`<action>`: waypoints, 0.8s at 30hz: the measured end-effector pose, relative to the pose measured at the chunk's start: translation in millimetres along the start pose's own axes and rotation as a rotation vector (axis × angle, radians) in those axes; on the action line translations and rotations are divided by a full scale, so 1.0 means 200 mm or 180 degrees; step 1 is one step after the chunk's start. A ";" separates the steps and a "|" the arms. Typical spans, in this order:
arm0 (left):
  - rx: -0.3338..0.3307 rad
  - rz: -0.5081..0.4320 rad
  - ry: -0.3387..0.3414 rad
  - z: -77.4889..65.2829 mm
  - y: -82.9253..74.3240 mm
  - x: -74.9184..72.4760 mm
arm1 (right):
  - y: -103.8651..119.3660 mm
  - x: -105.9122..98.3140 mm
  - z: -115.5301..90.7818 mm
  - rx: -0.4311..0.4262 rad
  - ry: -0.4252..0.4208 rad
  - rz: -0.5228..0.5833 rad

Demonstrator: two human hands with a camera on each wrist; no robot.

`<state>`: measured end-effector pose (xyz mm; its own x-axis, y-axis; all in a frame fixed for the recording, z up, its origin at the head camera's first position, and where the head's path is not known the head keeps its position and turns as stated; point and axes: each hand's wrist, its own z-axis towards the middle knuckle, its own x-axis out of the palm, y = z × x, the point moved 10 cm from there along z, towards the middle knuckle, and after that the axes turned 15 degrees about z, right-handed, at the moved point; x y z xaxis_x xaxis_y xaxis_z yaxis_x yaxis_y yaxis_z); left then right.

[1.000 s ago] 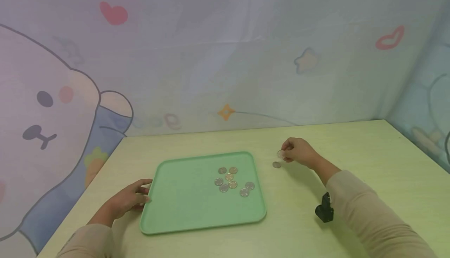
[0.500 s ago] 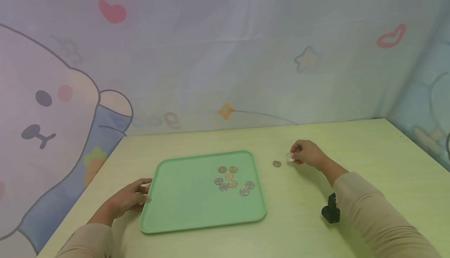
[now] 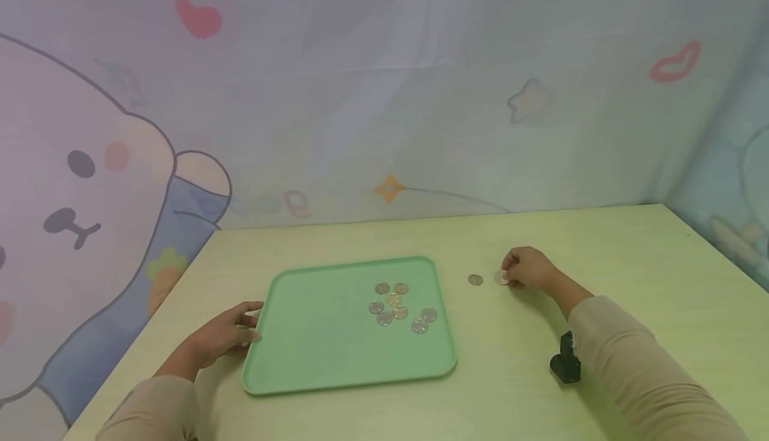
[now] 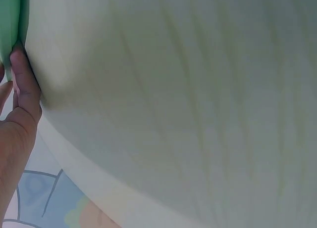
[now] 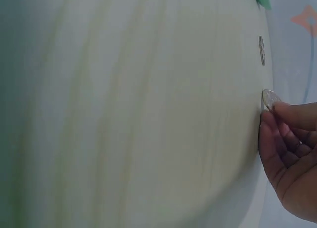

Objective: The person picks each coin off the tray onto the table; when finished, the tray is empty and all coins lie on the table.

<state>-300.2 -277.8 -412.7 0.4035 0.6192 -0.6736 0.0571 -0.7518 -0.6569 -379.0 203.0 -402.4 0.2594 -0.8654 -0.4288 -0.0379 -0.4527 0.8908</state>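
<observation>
Your right hand (image 3: 531, 269) is pinching a round silver coin (image 3: 501, 278) at far right; a second coin (image 3: 475, 280) is lying between it and the rectangular green tray (image 3: 312, 334), which your relaxed left hand (image 3: 219, 336) is touching.

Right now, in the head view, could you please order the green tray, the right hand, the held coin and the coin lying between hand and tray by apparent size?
1. Green tray
2. Right hand
3. Held coin and lying coin, unranked: they look alike, and the hand partly covers one.
</observation>
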 end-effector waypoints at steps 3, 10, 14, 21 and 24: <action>0.0015 0.0001 0.0002 0.01 -0.01 0.00 | -0.01 -0.01 0.00 0.0059 -0.0037 -0.0058; 0.0033 -0.0027 0.0007 0.01 -0.02 0.00 | -0.01 -0.03 0.00 0.0127 -0.0106 -0.0322; 0.0033 -0.0027 0.0016 0.01 -0.03 0.00 | 0.00 -0.05 0.00 0.0071 -0.0167 -0.0619; 0.0031 -0.0036 0.0018 0.01 -0.03 0.00 | 0.01 -0.05 0.00 0.0083 -0.0227 -0.0894; 0.0025 -0.0054 0.0024 0.01 -0.02 0.01 | 0.00 -0.04 0.00 0.0100 -0.0224 -0.0957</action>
<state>-301.6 -273.2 -411.9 0.4094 0.6301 -0.6599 0.0567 -0.7394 -0.6709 -381.4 210.6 -398.3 0.1960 -0.7039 -0.6827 0.0003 -0.6961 0.7179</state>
